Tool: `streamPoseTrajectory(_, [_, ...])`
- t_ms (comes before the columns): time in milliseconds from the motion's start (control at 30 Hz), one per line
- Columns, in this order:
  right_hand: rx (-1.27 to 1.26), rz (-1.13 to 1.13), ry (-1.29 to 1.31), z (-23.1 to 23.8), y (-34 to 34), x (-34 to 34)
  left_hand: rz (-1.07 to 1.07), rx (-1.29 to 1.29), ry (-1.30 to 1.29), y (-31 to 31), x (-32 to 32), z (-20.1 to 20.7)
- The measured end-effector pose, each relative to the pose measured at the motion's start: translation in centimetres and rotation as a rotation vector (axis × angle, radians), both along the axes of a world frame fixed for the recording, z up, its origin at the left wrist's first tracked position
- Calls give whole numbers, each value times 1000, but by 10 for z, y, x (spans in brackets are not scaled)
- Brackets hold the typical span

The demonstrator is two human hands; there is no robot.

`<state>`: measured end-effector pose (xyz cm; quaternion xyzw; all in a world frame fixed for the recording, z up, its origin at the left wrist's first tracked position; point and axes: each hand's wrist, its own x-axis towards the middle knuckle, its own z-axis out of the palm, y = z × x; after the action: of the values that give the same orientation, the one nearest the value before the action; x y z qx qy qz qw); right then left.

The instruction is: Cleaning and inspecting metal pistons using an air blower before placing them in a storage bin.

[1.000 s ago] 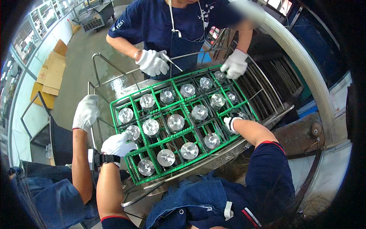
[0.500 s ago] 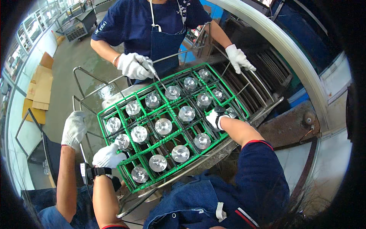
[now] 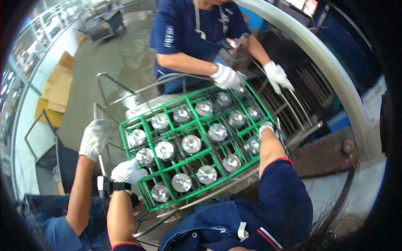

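Observation:
A green coated wire rack [image 3: 161,170] holds several clear glass pieces [image 3: 191,144] with round tops, one to a cell. At its left end my left hand [image 3: 127,172], in a white glove with a black strap on the wrist, is closed on the rack's edge. My right hand [image 3: 266,126], also gloved, grips the rack's right end; its fingers are partly hidden behind the wrist. Opposite me, a co-worker's gloved hand [image 3: 226,77] is at the rack's far right corner, over a glass there. The same person's other hand [image 3: 278,77] is by a metal rail.
Another person's gloved hand [image 3: 93,139] is on the left, at the metal frame [image 3: 118,101] around the rack. Flattened cardboard [image 3: 58,93] leans on the left wall. Dark slats [image 3: 293,100] and a curved pale metal beam [image 3: 320,52] lie to the right.
My right hand has moved from the near right side to the rack's right end. The co-worker's hand has gone along the far edge to the far right corner. The whole view has shifted.

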<state>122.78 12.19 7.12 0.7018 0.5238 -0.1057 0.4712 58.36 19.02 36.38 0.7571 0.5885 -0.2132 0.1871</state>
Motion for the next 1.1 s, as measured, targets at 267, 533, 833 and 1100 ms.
streamPoseTrajectory(267, [148, -324, -14, -3, -29, 9, -54, -10, -35, -13, -15, -38])
streamPoseTrajectory(533, [867, -1283, 213, 14, -32, 54, -81, 28, -104, -8, -7, -23])
streamPoseTrajectory(833, [825, -497, 148, 83, 46, -58, -81, 50, -140, -5, 0, -24])
streamPoseTrajectory(1100, [580, -649, 1707, 337, -63, -257, -126, 67, -200, -14, -6, -13])
